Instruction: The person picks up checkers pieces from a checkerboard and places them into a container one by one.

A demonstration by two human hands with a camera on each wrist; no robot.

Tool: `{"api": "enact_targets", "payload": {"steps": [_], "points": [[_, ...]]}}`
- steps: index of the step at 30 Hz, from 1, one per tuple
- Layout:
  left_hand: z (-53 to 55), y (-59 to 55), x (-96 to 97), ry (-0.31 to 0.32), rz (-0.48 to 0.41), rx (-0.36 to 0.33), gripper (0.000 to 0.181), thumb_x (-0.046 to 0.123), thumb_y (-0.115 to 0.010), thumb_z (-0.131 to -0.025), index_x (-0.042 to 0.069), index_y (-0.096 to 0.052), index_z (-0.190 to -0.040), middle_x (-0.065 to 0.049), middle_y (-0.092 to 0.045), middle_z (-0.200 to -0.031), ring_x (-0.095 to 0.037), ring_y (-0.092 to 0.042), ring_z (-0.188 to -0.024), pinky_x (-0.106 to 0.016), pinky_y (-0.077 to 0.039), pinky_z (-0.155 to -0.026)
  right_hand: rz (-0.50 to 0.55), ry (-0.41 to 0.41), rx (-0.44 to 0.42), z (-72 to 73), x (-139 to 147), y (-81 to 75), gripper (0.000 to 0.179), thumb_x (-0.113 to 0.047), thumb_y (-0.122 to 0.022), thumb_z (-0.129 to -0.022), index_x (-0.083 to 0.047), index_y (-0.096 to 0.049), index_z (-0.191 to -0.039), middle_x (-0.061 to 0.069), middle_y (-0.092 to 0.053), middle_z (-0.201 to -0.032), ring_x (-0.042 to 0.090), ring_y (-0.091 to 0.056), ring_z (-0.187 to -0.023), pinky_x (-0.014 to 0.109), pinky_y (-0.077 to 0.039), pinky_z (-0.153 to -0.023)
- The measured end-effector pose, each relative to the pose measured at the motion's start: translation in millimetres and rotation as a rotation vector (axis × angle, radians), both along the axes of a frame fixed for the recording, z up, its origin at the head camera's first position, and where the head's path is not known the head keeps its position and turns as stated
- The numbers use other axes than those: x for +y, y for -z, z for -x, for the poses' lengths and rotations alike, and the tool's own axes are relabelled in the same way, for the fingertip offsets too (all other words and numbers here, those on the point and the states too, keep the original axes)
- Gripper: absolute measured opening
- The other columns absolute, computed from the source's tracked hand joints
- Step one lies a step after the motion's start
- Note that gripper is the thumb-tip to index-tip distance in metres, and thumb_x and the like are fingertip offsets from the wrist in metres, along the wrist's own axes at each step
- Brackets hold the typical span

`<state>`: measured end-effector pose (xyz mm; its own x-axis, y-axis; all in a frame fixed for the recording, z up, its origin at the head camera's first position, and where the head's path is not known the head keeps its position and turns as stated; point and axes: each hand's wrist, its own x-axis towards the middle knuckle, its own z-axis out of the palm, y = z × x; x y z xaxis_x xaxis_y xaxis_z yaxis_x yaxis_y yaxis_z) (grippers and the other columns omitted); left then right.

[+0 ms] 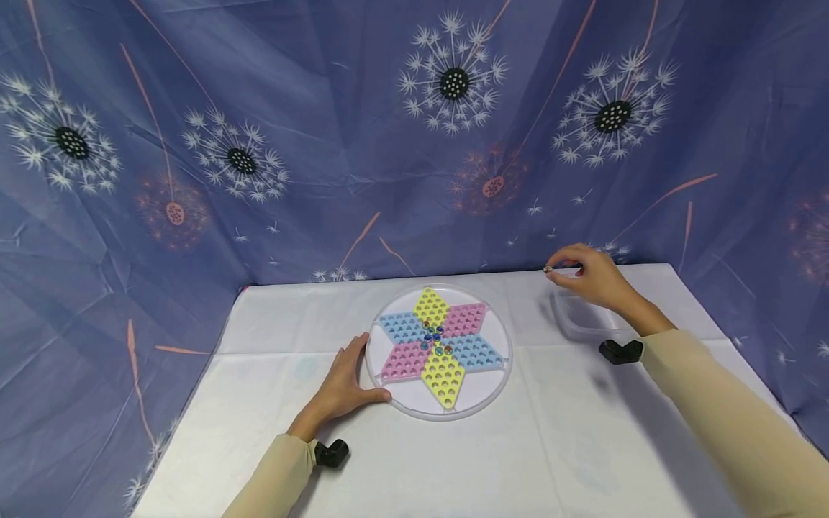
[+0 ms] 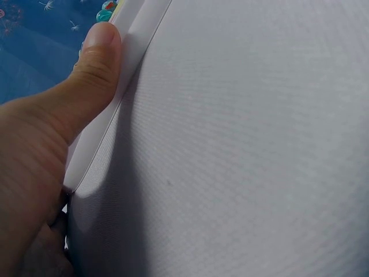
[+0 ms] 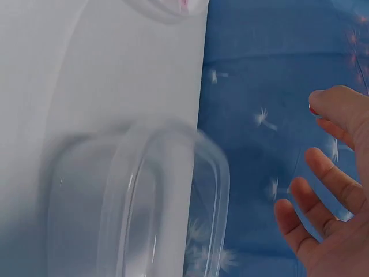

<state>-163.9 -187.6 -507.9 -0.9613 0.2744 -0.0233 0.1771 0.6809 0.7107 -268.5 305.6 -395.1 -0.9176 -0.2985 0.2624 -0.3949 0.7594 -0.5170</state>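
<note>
A round white Chinese checkers board lies on the table, with a star of yellow, pink and blue fields full of holes. Several glass marbles sit around the star's middle. My left hand rests against the board's left rim, fingers spread and fairly straight; in the left wrist view its thumb lies along the rim. Up at the right, my right hand pinches a small marble between thumb and index finger, above a clear plastic container. In the right wrist view, the marble is mostly hidden by the fingertips.
A white cloth covers the table. Directly behind its back edge hangs a blue curtain with dandelion prints. The container stands right of the board near the table's back edge, with cloth between the two.
</note>
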Motion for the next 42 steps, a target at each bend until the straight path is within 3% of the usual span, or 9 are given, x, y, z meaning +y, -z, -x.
{"api": "enact_targets", "payload": {"steps": [12,20,25,34,42], "points": [[-0.8,-1.2,0.7,-0.005,-0.005,-0.007,0.128,0.043,-0.096,-0.068,0.006,-0.021,-0.164,-0.018,-0.021,-0.169,-0.035,-0.012,-0.157,-0.051,-0.008,-0.129,-0.030,0.068,0.062,-12.8,40,-3.4,0.017,-0.021,-0.077,-0.094,-0.014,-0.076,-0.109,0.016,-0.065,-0.125,0.037,-0.061,-0.108,0.039,-0.055,-0.075],[-0.3,0.7,-0.5,-0.001,0.002,-0.007,0.128,0.044,-0.096,-0.068,0.007,-0.020,-0.164,-0.017,-0.021,-0.169,-0.034,-0.011,-0.157,-0.050,-0.007,-0.129,-0.016,0.064,0.063,-14.5,49,0.9,0.019,-0.020,-0.077,-0.094,-0.011,-0.076,-0.110,0.024,-0.059,-0.134,0.044,-0.061,-0.108,0.060,-0.057,-0.077],[1.0,1.5,-0.9,0.002,0.003,-0.011,0.129,0.046,-0.095,-0.068,0.007,-0.019,-0.164,-0.017,-0.020,-0.169,-0.035,-0.011,-0.157,-0.051,-0.008,-0.129,-0.017,0.086,0.042,-13.0,51,5.4,0.019,-0.020,-0.078,-0.093,-0.012,-0.076,-0.111,0.025,-0.058,-0.135,0.044,-0.061,-0.109,0.052,-0.056,-0.076],[2.0,1.8,-1.9,0.006,0.003,-0.010,0.128,0.047,-0.095,-0.069,0.009,-0.018,-0.165,-0.016,-0.019,-0.170,-0.035,-0.010,-0.157,-0.051,-0.008,-0.129,0.013,0.118,-0.072,-7.4,48,25.5,0.024,-0.030,-0.073,-0.098,-0.012,-0.075,-0.114,0.022,-0.058,-0.135,0.047,-0.059,-0.113,0.063,-0.055,-0.081],[2.4,-0.1,-2.1,0.015,0.008,-0.006,0.128,0.046,-0.095,-0.070,0.006,-0.018,-0.164,-0.017,-0.019,-0.170,-0.034,-0.010,-0.158,-0.048,-0.005,-0.129,-0.009,0.120,-0.110,-1.9,46,45.1,0.022,-0.028,-0.074,-0.096,-0.012,-0.075,-0.111,0.024,-0.057,-0.131,0.047,-0.060,-0.108,0.063,-0.053,-0.082]]}}
